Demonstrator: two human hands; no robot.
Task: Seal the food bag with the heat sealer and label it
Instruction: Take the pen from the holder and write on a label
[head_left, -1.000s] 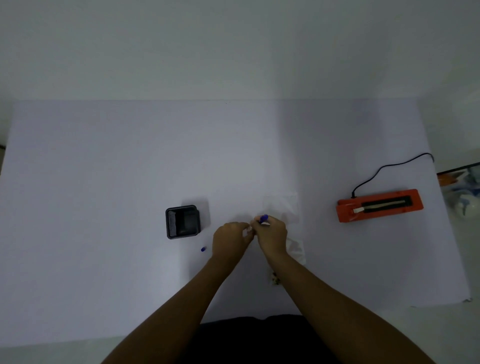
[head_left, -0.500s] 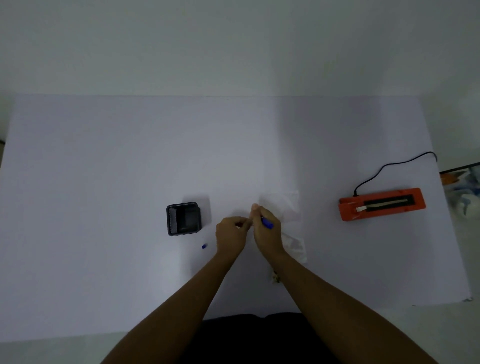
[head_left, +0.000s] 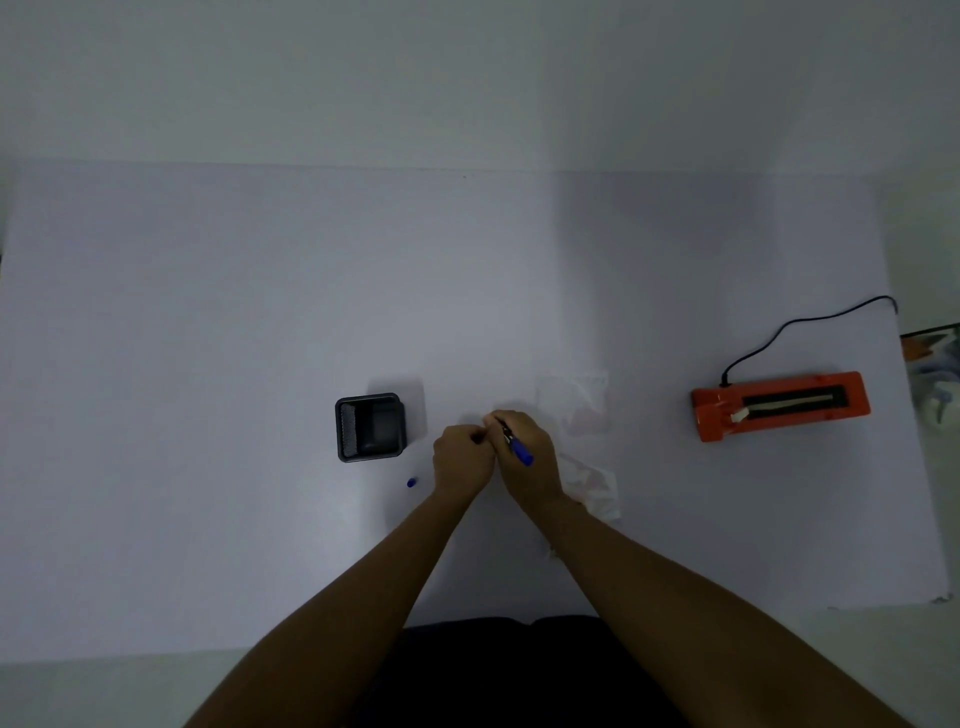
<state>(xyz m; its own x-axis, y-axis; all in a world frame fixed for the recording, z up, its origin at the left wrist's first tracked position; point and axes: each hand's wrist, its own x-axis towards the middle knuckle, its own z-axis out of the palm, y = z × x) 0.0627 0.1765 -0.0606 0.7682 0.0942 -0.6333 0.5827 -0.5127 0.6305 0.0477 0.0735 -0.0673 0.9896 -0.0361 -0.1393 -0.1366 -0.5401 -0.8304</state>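
Since half a second ago the blue-barrelled marker pen (head_left: 516, 446) has tilted lower in the right hand (head_left: 527, 457), whose fingers clamp it. The left hand (head_left: 462, 460) is curled closed beside it; on what, I cannot tell. The clear plastic food bag (head_left: 576, 402) lies just right of the hands, well left of the orange heat sealer (head_left: 779, 406). A small blue pen cap (head_left: 411, 482) lies left of the hands, below the black square container (head_left: 370, 427).

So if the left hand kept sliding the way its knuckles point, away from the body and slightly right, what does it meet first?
Almost at once the right hand, which holds the blue marker pen; the left hand already seems to touch it, though depth is unclear.
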